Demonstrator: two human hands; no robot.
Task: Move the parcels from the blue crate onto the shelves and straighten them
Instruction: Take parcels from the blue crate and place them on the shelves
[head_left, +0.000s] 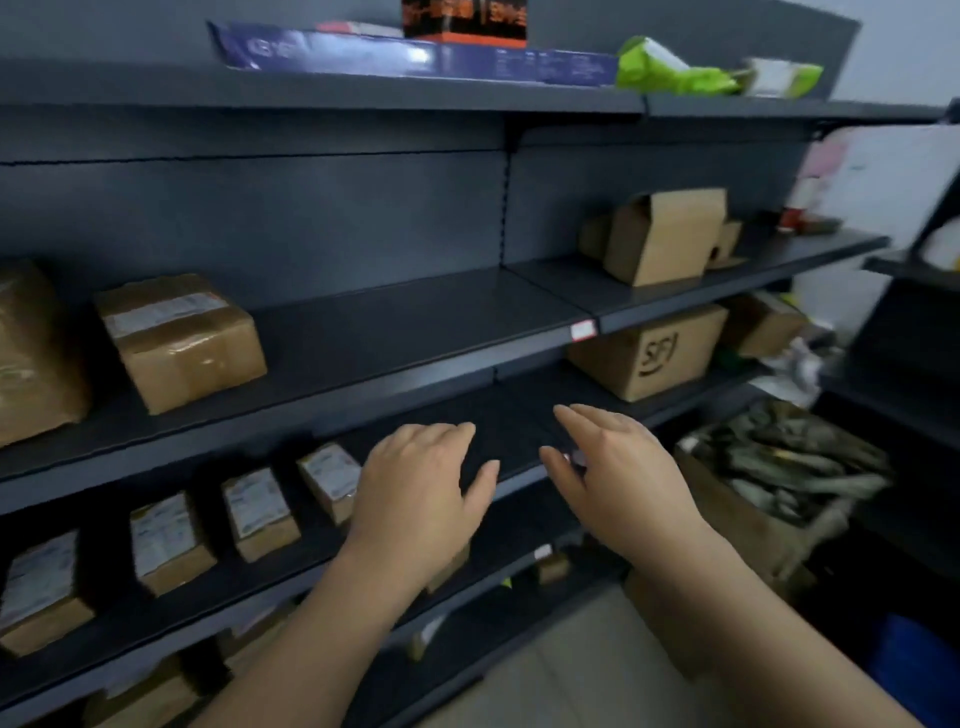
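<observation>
Dark metal shelves (395, 332) fill the view. My left hand (415, 493) and my right hand (618, 478) hover side by side with straight fingers in front of the third shelf, holding nothing. Several small labelled parcels (257, 512) stand in a row on that shelf, left of my left hand. A taped brown parcel (179, 340) lies on the shelf above, at the left. The blue crate (919, 670) shows only as a blue corner at the bottom right.
An SF-marked carton (649, 351) sits on the right of the third shelf, open cartons (665, 234) above it. A long blue box (415, 54) and green bags (675, 70) lie on top. A floor carton of dark bags (789, 467) stands at the right.
</observation>
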